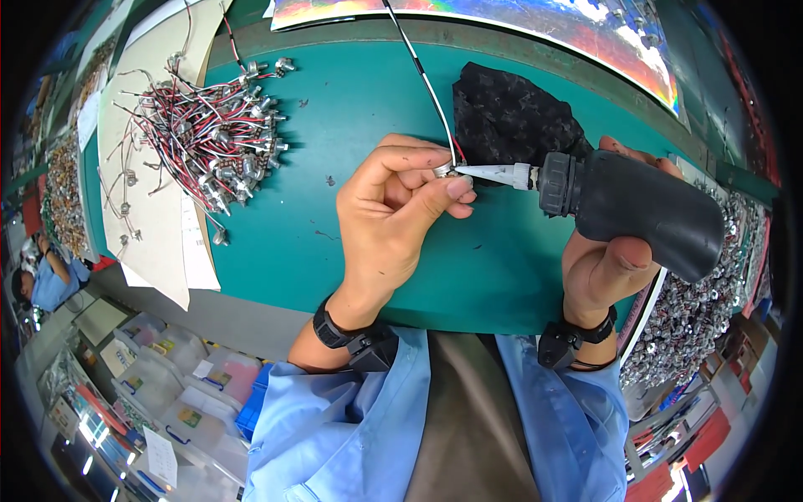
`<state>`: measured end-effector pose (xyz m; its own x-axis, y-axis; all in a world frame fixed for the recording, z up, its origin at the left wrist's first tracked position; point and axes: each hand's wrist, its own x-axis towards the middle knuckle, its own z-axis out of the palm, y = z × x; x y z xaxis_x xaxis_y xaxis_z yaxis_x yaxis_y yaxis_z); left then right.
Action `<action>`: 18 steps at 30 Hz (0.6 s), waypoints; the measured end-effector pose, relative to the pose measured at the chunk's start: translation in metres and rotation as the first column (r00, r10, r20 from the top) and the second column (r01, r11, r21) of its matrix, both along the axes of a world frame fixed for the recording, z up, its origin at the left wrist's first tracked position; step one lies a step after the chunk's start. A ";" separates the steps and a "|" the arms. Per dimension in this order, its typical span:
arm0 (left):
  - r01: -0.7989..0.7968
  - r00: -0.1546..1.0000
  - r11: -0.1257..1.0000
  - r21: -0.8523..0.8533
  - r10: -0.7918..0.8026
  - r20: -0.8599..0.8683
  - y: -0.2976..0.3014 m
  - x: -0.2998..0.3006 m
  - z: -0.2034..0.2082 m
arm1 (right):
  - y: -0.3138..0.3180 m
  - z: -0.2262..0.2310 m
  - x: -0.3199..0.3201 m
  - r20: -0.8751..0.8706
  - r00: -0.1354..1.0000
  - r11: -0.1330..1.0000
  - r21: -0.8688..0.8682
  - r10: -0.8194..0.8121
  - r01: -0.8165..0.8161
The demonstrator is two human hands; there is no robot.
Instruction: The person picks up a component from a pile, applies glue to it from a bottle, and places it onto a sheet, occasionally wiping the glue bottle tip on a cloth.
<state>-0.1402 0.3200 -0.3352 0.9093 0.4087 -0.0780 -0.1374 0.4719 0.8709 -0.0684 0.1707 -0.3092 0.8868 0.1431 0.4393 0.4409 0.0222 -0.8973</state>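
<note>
My left hand (381, 213) pinches a small round metal part (443, 170) between thumb and fingers. White, black and red wires (431, 88) rise from that part toward the far edge of the table. Wrapped in my right hand (598, 268) is a black squeeze bottle (652, 209), lying tilted on its side. Its pale tapered nozzle (498, 174) points left, and the tip is at the metal part, seeming to touch it. Whether anything comes out of the tip is too small to see. A black crumpled cloth (514, 113) lies just behind the nozzle.
On the green tabletop (293, 226), a heap of wired metal parts (213, 138) lies to the left, partly over cardboard (117, 176). A shiny multicoloured sheet (477, 18) runs along the back. Many small metal parts (694, 309) are massed at right. Clear plastic boxes (180, 376) stand lower left.
</note>
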 end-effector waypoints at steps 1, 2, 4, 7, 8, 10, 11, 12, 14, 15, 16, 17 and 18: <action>0.000 1.000 1.000 0.000 0.000 -0.001 0.000 0.000 0.000 | 0.000 0.000 0.000 0.000 1.000 1.000 0.003 -0.001 0.001; 0.001 1.000 1.000 0.005 -0.001 -0.001 0.000 -0.001 -0.001 | 0.000 0.000 0.000 0.000 1.000 1.000 0.006 -0.002 0.002; 0.003 1.000 1.000 0.015 -0.003 0.000 0.000 0.000 -0.001 | 0.000 0.000 0.000 0.003 1.000 1.000 0.010 0.003 -0.003; 0.005 1.000 1.000 0.007 -0.005 -0.004 0.000 0.000 0.000 | -0.001 -0.001 0.001 0.010 1.000 1.000 0.018 0.013 -0.013; 0.005 1.000 1.000 0.004 -0.005 -0.006 0.000 0.000 0.000 | -0.001 -0.001 0.000 0.007 1.000 1.000 0.020 0.014 -0.014; 0.005 1.000 1.000 0.004 -0.005 -0.003 0.001 0.000 0.000 | -0.001 -0.001 0.000 -0.001 1.000 1.000 0.025 0.014 -0.014; 0.006 1.000 1.000 0.003 -0.006 0.000 0.001 0.000 0.000 | -0.001 -0.001 0.000 0.000 1.000 1.000 0.025 0.013 -0.013; 0.007 1.000 1.000 0.001 -0.007 0.003 0.001 0.000 -0.001 | -0.002 -0.001 0.000 -0.005 1.000 1.000 0.027 0.011 -0.010; 0.009 1.000 1.000 -0.003 -0.009 0.005 0.001 0.000 -0.001 | -0.002 0.000 0.000 -0.014 1.000 1.000 0.030 0.005 -0.005; 0.012 1.000 1.000 -0.008 -0.012 0.008 0.001 0.000 -0.001 | -0.002 -0.001 0.000 -0.014 1.000 1.000 0.030 0.005 -0.004; 0.014 1.000 1.000 -0.013 -0.014 0.010 0.001 0.000 -0.001 | -0.002 -0.001 0.000 -0.014 1.000 1.000 0.031 0.004 -0.003; 0.015 1.000 1.000 -0.014 -0.015 0.010 0.001 0.000 -0.001 | -0.002 -0.001 0.000 -0.014 1.000 0.999 0.032 0.003 -0.002; 0.016 1.000 1.000 -0.018 -0.016 0.010 0.001 0.000 -0.001 | -0.002 -0.001 0.000 -0.014 1.000 0.999 0.033 0.001 -0.001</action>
